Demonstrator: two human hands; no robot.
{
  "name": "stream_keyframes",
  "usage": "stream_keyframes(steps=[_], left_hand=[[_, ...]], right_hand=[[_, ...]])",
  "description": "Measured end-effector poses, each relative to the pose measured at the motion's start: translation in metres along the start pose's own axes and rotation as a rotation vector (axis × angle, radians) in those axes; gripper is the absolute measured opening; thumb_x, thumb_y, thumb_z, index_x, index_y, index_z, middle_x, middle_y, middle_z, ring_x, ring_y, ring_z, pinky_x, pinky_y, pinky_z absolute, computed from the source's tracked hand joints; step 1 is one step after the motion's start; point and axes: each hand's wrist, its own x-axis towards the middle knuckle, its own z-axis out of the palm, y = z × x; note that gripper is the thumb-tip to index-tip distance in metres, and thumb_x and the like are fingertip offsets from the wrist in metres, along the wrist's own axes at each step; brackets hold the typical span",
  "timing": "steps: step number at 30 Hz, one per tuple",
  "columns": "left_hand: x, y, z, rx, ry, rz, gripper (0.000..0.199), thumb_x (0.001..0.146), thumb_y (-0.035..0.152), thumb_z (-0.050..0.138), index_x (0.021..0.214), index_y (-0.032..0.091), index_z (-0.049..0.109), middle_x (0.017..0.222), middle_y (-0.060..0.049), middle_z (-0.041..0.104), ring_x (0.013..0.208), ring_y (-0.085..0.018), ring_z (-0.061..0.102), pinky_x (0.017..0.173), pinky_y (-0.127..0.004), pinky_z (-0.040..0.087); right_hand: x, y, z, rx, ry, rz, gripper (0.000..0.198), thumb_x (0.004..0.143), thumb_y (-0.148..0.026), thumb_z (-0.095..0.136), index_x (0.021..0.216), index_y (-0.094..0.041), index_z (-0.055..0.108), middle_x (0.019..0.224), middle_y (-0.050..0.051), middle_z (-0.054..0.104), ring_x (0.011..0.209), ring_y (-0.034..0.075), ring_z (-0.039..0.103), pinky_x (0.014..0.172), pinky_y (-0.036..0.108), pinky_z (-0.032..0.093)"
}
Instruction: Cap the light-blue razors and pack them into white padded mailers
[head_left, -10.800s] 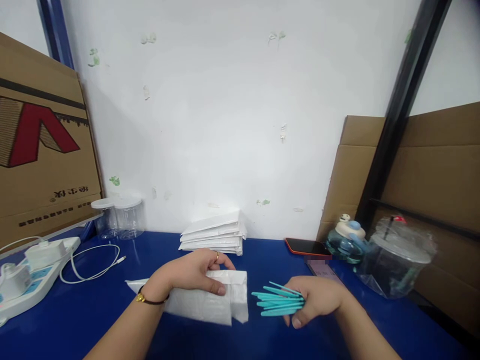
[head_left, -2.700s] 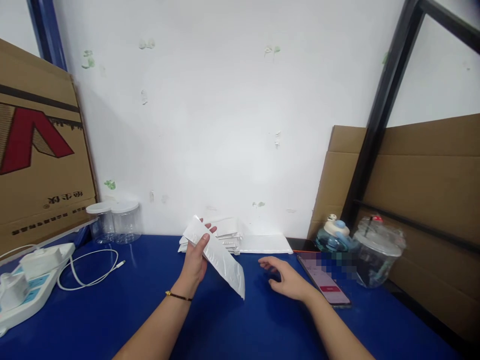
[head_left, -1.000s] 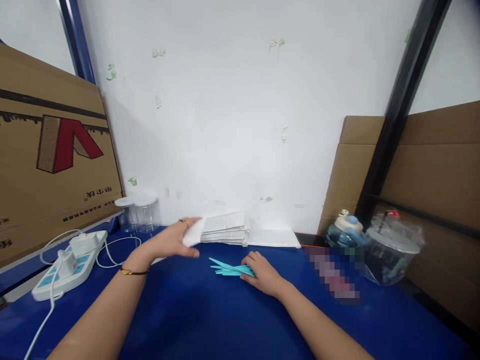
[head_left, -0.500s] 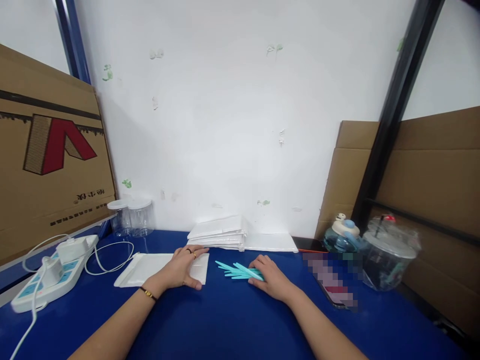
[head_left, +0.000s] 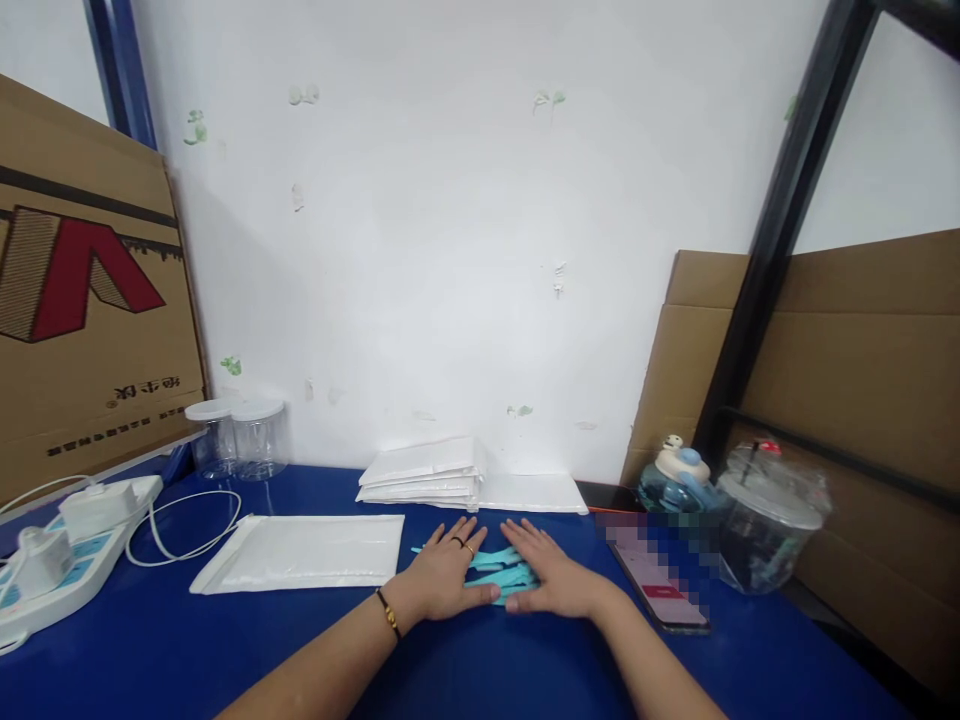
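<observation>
The left hand (head_left: 442,582) is off the bag (head_left: 315,553) compared with half a second ago and is now at the sticks (head_left: 501,578), facing the right hand (head_left: 559,582), which is beside them in both views. The bag, partly covered by that hand then, now shows whole. With the sticks as the clock's centre and 12 at the wall (head_left: 420,250), the left hand sits at 9 and the right at 3.

The sticks lie loosely bunched on the desk (head_left: 495,665) between the palms, and this placing seems meant to keep them together from both ends. Both hands are spread, fingers fanned towards 12 and thumbs close together on the near side; neither is closed round anything, though how firmly they press I cannot tell.

The sticks' long axis runs roughly from 9 to 3, a few at a slant. One thin tip pokes past the left hand towards 9; the hands hide most other ends, so which way each stick points is unclear.

The bag lies flat at 9, well apart, likely put there to leave room for both hands, its length also 9 to 3. The stack (head_left: 420,475) stands at 11, the phone (head_left: 654,578) at 3
</observation>
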Motion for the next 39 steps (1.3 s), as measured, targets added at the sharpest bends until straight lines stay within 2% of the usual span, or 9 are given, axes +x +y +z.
stream_keyframes(steps=[6,11,17,22,25,28,30,35,39], left_hand=[[-0.014,-0.003,0.001,0.057,-0.018,-0.048,0.099,0.064,0.077,0.047,0.143,0.025,0.017,0.149,-0.014,0.015,0.136,-0.033,0.01,0.108,-0.055,0.008],[-0.018,-0.011,-0.006,0.015,0.005,-0.067,0.094,0.066,0.076,0.046,0.142,0.028,0.02,0.149,-0.012,0.014,0.136,-0.033,0.006,0.107,-0.058,0.004],[-0.024,0.006,-0.01,0.044,-0.045,-0.042,0.094,0.067,0.074,0.046,0.142,0.024,0.02,0.149,-0.012,0.008,0.137,-0.033,0.002,0.108,-0.057,0.003],[-0.025,0.014,-0.003,0.006,-0.074,-0.008,0.103,0.064,0.074,0.051,0.144,0.021,0.011,0.149,-0.013,0.006,0.136,-0.034,0.002,0.108,-0.058,0.004],[-0.026,0.007,-0.011,-0.059,-0.012,0.025,0.098,0.069,0.073,0.046,0.144,0.024,0.006,0.15,-0.011,0.004,0.137,-0.033,0.001,0.108,-0.056,0.005],[-0.029,-0.002,-0.021,-0.074,0.052,-0.017,0.074,0.084,0.064,0.029,0.144,0.024,0.014,0.149,-0.009,0.011,0.137,-0.029,0.005,0.109,-0.053,0.007],[-0.03,-0.005,-0.021,-0.036,0.037,-0.086,0.068,0.088,0.059,0.023,0.143,0.019,0.021,0.149,-0.011,0.015,0.137,-0.028,0.006,0.109,-0.052,0.007],[-0.023,0.006,-0.004,-0.049,-0.031,-0.152,0.065,0.09,0.049,0.022,0.143,0.013,0.017,0.149,-0.012,0.01,0.138,-0.026,0.005,0.11,-0.048,0.01],[-0.016,0.011,0.001,-0.09,0.04,-0.178,0.06,0.088,0.031,0.027,0.144,0.011,0.014,0.15,-0.01,0.009,0.138,-0.024,0.004,0.111,-0.044,0.013]], right_hand=[[0.006,-0.023,0.024,-0.082,-0.004,-0.025,0.107,0.064,-0.067,0.06,0.144,-0.027,0.002,0.152,0.005,-0.002,0.138,0.028,-0.003,0.111,0.049,-0.002],[0.0,-0.031,0.026,-0.06,0.019,0.069,0.109,0.062,-0.066,0.063,0.144,-0.025,0.004,0.151,0.007,-0.003,0.138,0.03,-0.006,0.109,0.053,-0.005],[-0.004,-0.055,0.033,-0.015,-0.079,0.152,0.122,0.053,-0.072,0.064,0.144,-0.023,0.001,0.15,0.008,-0.009,0.136,0.031,-0.013,0.109,0.053,-0.008],[-0.002,-0.058,0.039,-0.025,-0.04,0.127,0.127,0.049,-0.071,0.068,0.144,-0.023,-0.004,0.15,0.008,-0.01,0.136,0.032,-0.011,0.109,0.054,-0.008],[-0.004,-0.045,0.027,-0.034,-0.037,0.112,0.119,0.057,-0.07,0.063,0.143,-0.022,-0.004,0.15,0.006,-0.01,0.137,0.03,-0.011,0.111,0.05,-0.007],[-0.007,-0.034,0.012,-0.036,0.016,0.147,0.091,0.078,-0.067,0.041,0.143,-0.024,-0.005,0.15,0.0,-0.011,0.137,0.024,-0.011,0.112,0.046,-0.006],[-0.008,-0.034,0.009,-0.055,0.037,0.167,0.076,0.086,-0.063,0.027,0.143,-0.025,-0.005,0.15,-0.002,-0.01,0.138,0.021,-0.011,0.112,0.045,-0.005],[-0.004,-0.055,0.028,-0.153,-0.025,0.13,0.085,0.082,-0.069,0.03,0.144,-0.02,-0.002,0.15,0.001,-0.01,0.138,0.024,-0.011,0.112,0.046,-0.006],[0.0,-0.053,0.033,-0.157,0.026,0.123,0.086,0.081,-0.069,0.032,0.145,-0.02,0.002,0.151,0.002,-0.005,0.138,0.025,-0.007,0.111,0.047,-0.005]])
